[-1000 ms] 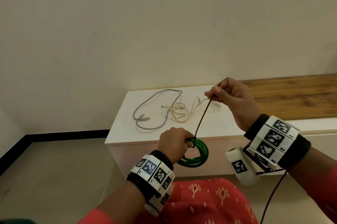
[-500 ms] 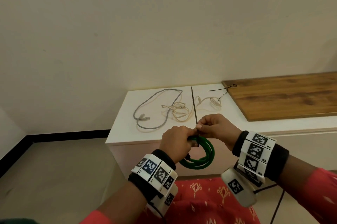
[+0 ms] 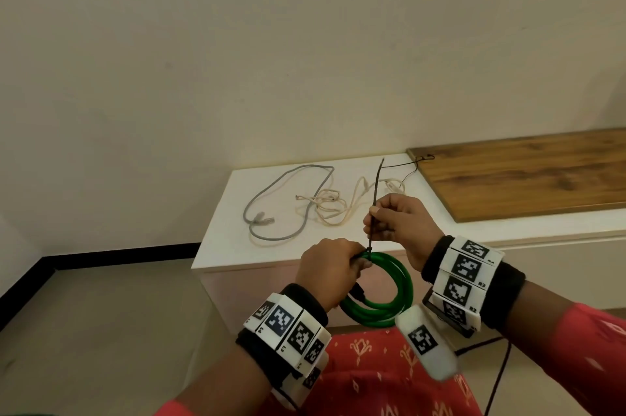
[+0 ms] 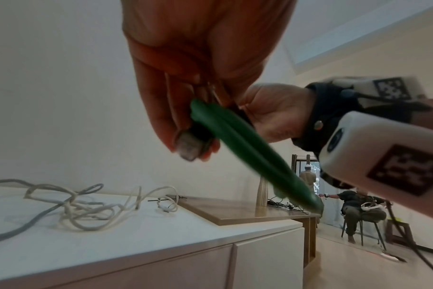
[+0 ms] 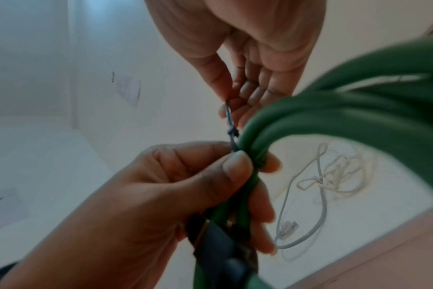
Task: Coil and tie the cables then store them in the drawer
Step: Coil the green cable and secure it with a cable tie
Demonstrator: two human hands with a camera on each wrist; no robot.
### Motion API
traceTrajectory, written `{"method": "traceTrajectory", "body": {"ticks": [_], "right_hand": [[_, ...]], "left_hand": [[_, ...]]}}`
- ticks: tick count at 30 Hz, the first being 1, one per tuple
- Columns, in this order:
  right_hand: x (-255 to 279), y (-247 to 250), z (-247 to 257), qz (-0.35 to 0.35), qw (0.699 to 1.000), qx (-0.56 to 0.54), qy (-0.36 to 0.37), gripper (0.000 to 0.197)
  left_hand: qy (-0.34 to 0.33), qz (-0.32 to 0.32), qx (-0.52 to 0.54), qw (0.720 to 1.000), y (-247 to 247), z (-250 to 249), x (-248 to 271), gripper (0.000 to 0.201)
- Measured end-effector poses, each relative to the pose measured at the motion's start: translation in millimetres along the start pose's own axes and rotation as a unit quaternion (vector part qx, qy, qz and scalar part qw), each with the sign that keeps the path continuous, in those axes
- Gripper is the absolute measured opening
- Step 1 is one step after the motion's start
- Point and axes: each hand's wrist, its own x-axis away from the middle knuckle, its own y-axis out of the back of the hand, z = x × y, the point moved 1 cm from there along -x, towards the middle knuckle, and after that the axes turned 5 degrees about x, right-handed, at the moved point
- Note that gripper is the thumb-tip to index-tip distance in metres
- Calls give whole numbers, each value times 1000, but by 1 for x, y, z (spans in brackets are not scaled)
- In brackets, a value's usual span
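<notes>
A coiled green cable (image 3: 389, 293) hangs in front of the white cabinet (image 3: 216, 246), and my left hand (image 3: 330, 271) grips it at the top of the coil. A thin dark zip tie (image 3: 375, 198) is looped round the coil there; its free tail stands upward. My right hand (image 3: 396, 222) pinches that tail just above the coil. In the right wrist view the left thumb presses the green cable (image 5: 334, 121) beside the tie's small head (image 5: 233, 134). In the left wrist view the green cable (image 4: 247, 148) runs from the curled left fingers (image 4: 161, 109).
On the cabinet top lie a loose grey cable (image 3: 281, 198) and a tangled cream cable (image 3: 332, 205). Another dark tie (image 3: 410, 163) rests by a wooden board (image 3: 528, 175) at the right. A person sits on a chair (image 4: 356, 207) far off. Drawer fronts (image 4: 267, 262) face me.
A second ago my right hand held the tie's tail high and taut. It dropped to the coil, and now it has slid a little way up the tail again.
</notes>
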Motion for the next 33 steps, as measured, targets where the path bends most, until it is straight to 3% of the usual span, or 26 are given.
{"method": "traceTrajectory", "body": {"ticks": [7, 12, 15, 17, 19, 22, 25, 29, 33], "right_hand": [[18, -19, 8, 22, 975, 161, 150, 26], [24, -28, -7, 22, 953, 249, 170, 43], [26, -29, -10, 21, 958, 246, 148, 40], [22, -26, -6, 8, 981, 156, 115, 32], [13, -18, -2, -23, 996, 58, 60, 27], [-1, 0, -4, -70, 996, -25, -46, 27], [-9, 12, -6, -78, 990, -50, -106, 28], [-13, 15, -11, -74, 985, -54, -149, 28], [-15, 14, -10, -79, 987, -35, -138, 29]], "left_hand": [[97, -60, 83, 990, 2, 3, -6, 20], [121, -65, 77, 988, 3, 3, -2, 25], [115, -60, 29, 991, 0, 3, 0, 22], [87, -48, 20, 995, -3, 7, -1, 21], [48, -46, 28, 997, -6, 10, -3, 21], [-47, -54, 3, 997, -14, 9, -7, 26], [-112, -72, -50, 990, -16, 3, -11, 32], [-151, -55, -161, 974, -21, 3, -13, 16], [-133, -31, -195, 971, -24, 6, -14, 18]]}}
